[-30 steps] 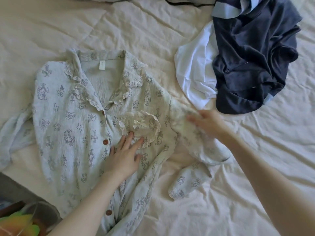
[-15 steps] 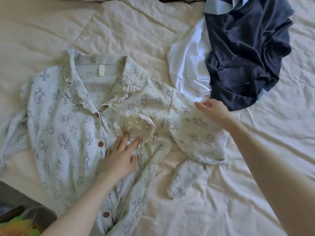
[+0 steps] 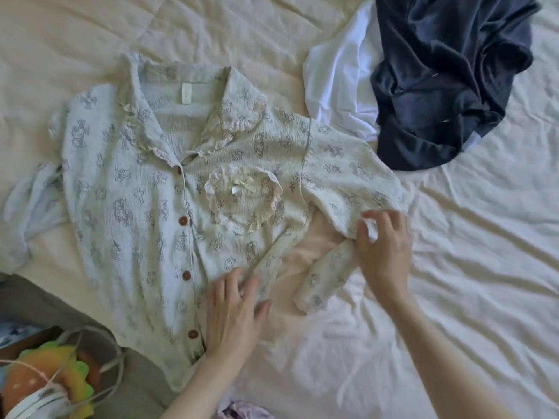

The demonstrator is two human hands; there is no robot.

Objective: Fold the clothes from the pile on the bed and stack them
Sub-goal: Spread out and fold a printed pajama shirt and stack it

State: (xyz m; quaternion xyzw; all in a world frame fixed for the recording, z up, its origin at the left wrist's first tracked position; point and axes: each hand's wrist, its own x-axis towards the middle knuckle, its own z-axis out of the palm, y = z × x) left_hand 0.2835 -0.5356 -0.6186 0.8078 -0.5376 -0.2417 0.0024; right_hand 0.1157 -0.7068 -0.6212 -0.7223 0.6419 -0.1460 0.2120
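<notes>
The shirt [image 3: 157, 213] lies face up on the bed [image 3: 453, 282], buttoned, collar away from the person, with the pocket [image 3: 242, 201] as its centre mark. The left hand [image 3: 233, 316] has slid from just below the pocket down toward the hem and presses flat, fingers spread. The right hand [image 3: 384, 252] has dropped from the shoulder seam, right of the pocket, to the sleeve [image 3: 341, 207] bend; its fingers now pinch the fabric there. The sleeve is doubled under itself, cuff pointing to the hem. Judging by this, smoothing is done and the sleeve fold begins. The pile [image 3: 423, 86], navy over white, waits well beyond the pocket, upper right.
</notes>
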